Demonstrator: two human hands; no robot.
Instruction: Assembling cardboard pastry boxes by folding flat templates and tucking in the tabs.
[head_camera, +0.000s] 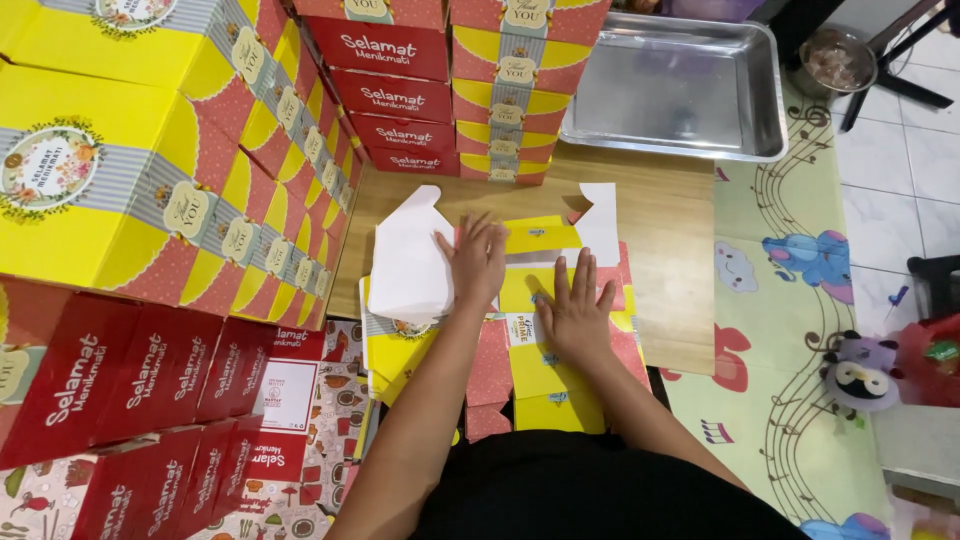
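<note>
1. Both hands are pressing flat, fingers spread, gripping nothing: left hand (475, 262), right hand (577, 312).
2. Beneath them, a flat yellow-and-red carton blank (535, 375) is lying on the wooden surface (660, 250).
3. Its white flap (408, 262) is standing half-raised beside the left hand.
4. Risk: uneven pressure could be skewing the crease; stacked boxes (160, 200) are crowding close.

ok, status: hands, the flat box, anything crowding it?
Left hand and right hand both flat, pressing the unfolded yellow-and-red box blank. One white flap raised at left. Stacks of finished boxes close alongside.
</note>
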